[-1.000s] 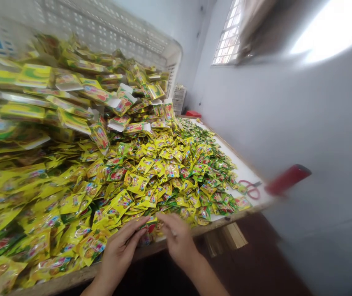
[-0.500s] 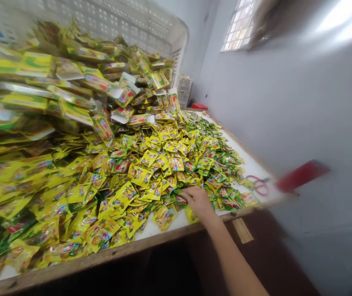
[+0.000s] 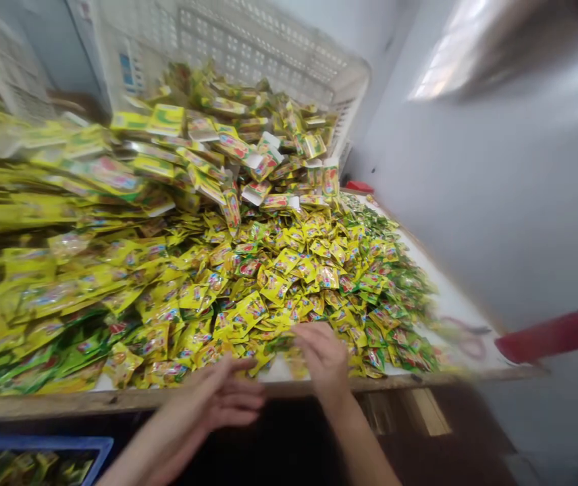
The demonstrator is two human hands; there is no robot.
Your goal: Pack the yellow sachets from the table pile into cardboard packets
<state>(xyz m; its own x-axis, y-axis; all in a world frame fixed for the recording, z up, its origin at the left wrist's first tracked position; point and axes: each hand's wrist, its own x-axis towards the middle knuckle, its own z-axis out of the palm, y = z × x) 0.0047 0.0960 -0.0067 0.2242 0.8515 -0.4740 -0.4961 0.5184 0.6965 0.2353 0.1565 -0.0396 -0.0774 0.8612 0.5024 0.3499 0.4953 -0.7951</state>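
Observation:
Small shiny yellow and green sachets point(image 3: 248, 314) with printed pictures lie heaped across the white tabletop point(image 3: 423, 266). My right hand point(image 3: 327, 358) is at the front of this heap, its fingers closed at the tips around a green-edged sachet point(image 3: 279, 342), which is blurred and partly covered. To its left, my left hand point(image 3: 225, 398) hovers over the table's front edge with fingers apart and nothing in them. Behind the sachets, small yellow cardboard boxes point(image 3: 228, 145), some with open white flaps, spill from a tipped white plastic crate point(image 3: 289, 47).
Pink-handled scissors point(image 3: 468, 337) and a blurred red object point(image 3: 555, 335) are at the table's right end. A wooden rim point(image 3: 132, 399) runs along the front. Below it at left is a blue-edged crate point(image 3: 40, 442) holding yellow-green items. A wall point(image 3: 512, 202) stands at right.
My left hand has come into view from below. My view has swung left, so the heap appears farther right and the blue-edged crate now shows. My right hand remains at the heap's front.

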